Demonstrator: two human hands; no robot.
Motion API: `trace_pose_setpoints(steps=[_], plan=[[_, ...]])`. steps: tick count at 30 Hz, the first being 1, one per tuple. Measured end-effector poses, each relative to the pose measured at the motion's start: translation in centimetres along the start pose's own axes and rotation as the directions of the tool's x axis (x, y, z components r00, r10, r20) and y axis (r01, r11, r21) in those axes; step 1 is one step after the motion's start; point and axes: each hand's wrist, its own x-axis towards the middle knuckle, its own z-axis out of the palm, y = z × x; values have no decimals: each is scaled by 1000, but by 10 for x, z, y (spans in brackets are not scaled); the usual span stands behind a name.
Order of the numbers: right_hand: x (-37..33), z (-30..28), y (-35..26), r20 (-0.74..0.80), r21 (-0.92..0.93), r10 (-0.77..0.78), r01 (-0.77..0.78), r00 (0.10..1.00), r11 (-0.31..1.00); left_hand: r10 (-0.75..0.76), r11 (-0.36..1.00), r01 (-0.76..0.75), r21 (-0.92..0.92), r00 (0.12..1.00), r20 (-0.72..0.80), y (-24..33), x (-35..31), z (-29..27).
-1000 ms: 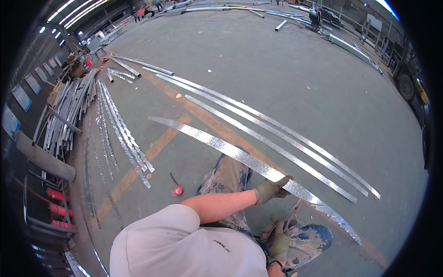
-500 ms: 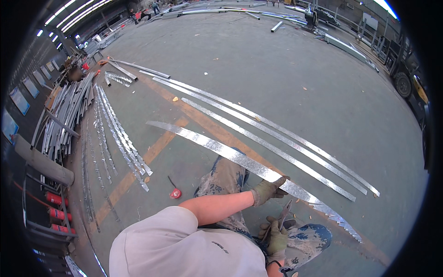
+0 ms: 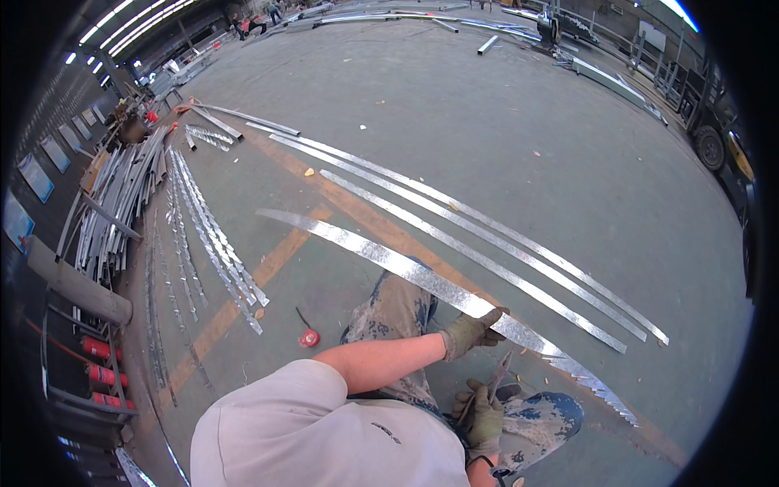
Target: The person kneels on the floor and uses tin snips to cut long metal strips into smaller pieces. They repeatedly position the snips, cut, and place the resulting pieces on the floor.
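my left hand (image 3: pixel 471 335) grips a strip (image 3: pixel 422 277), toothed toward one end; my right hand (image 3: pixel 485 420) clasps snips (image 3: pixel 499 374). three more strips (image 3: pixel 471 248) lie beyond.

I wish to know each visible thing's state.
Held metal strip: right end jagged, left part smooth-edged
Hand tool: held, tip apart from strip
Left hand: gloved, gripping the strip
Right hand: gloved, gripping the tool
Three metal strips: flat, smooth-edged
Red tape measure: lying loose
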Motion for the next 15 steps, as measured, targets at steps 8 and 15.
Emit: trace_pose_setpoints(steps=[8, 15], plan=[[-1, 2, -2, 0, 17, 27, -27, 1000, 999, 38, 999, -38, 5, 999, -18, -5, 4, -1], [0, -1, 1, -10, -22, 23, -24, 1000, 999, -31, 991, 38, 126, 998, -57, 3, -5, 2]])
